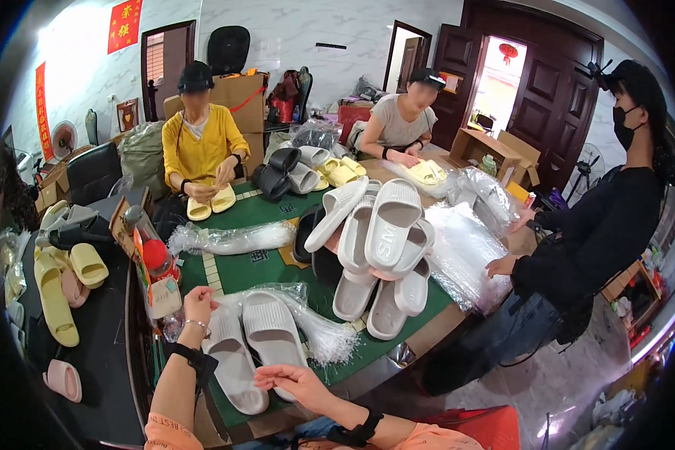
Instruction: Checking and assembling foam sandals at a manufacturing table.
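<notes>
A pair of light grey slide sandals (232,358) lies in front of me on the green table mat (319,289), toes toward me. My left hand (200,303) is just beyond and left of the pair, its fingers curled together; anything between them is too small to make out. Over the heel end of the right slide, my right hand (291,380) is held with its fingers stretched out and nothing visible in it. Beside the pair lies a bundle of thin clear plastic ties (326,334). Stacked to the right is a heap of grey slides (394,217).
Across the table, a person in yellow (202,142) handles cream slides (211,202); another (397,124) works on a bagged pair. At right, someone in black (589,202) touches a stack of clear bags (465,251). A red-lidded jar (156,259) stands left, near yellow slides (56,300).
</notes>
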The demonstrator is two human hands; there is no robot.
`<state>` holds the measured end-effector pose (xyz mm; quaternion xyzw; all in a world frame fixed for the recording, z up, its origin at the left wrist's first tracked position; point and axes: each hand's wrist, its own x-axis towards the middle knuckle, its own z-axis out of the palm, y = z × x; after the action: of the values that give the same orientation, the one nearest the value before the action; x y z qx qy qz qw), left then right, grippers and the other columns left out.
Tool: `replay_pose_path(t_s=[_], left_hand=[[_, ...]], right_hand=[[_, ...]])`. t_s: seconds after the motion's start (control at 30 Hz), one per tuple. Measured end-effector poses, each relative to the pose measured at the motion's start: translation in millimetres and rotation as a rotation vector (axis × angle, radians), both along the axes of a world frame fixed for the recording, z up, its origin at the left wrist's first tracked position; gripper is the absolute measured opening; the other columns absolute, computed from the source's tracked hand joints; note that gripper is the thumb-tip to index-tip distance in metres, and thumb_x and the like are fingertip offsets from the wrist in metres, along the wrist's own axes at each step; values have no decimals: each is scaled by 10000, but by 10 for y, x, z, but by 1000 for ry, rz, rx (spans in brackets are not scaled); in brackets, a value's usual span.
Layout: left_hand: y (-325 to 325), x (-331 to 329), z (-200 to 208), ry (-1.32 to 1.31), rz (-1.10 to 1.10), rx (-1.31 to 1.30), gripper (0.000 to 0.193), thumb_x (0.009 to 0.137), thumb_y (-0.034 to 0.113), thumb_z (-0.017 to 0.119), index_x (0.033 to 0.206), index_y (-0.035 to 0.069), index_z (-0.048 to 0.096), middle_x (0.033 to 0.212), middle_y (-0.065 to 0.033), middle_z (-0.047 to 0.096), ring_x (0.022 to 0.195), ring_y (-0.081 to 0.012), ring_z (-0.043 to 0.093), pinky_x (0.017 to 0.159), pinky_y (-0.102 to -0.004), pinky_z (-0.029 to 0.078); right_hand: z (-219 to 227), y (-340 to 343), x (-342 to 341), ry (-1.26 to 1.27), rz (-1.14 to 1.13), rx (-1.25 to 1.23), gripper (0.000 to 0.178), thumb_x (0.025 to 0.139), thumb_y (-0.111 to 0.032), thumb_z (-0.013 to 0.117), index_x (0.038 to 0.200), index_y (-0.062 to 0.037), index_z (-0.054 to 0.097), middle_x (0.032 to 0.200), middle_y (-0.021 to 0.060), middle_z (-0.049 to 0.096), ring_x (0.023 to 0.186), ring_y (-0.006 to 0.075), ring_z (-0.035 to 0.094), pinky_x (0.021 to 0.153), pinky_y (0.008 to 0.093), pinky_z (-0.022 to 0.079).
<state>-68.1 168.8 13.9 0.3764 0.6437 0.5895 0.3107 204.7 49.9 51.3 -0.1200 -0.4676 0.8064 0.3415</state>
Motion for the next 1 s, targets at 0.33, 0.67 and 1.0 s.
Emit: replay_pose_path(t_s=[0.33, 0.67, 1.0], left_hand=[[-2, 446, -115, 658, -232, -53, 160, 769, 108, 503, 871, 32, 601, 840, -156, 593, 798, -279, 563, 721, -341, 434], [-6, 530, -127, 458, -388, -139, 214, 806, 176, 487, 967, 89, 598, 929, -163, 578, 903, -306, 534, 800, -341, 412], [108, 601, -182, 525, -338, -284, 256, 802, 195, 464, 993, 62, 570, 853, -162, 598, 833, -283, 565, 762, -321, 430]], right_hand=[[186, 13, 104, -528, -660, 643, 157, 751, -37, 580, 905, -35, 611, 885, 66, 546, 718, 136, 507, 658, 235, 419], [-430, 184, -67, -497, -199, -461, 236, 834, -201, 515, 959, -8, 568, 606, -34, 495, 485, 49, 430, 413, 166, 290], [-596, 905, -672, -532, -475, -299, 163, 768, -87, 461, 621, -76, 390, 546, 5, 372, 407, 105, 322, 374, 234, 264]])
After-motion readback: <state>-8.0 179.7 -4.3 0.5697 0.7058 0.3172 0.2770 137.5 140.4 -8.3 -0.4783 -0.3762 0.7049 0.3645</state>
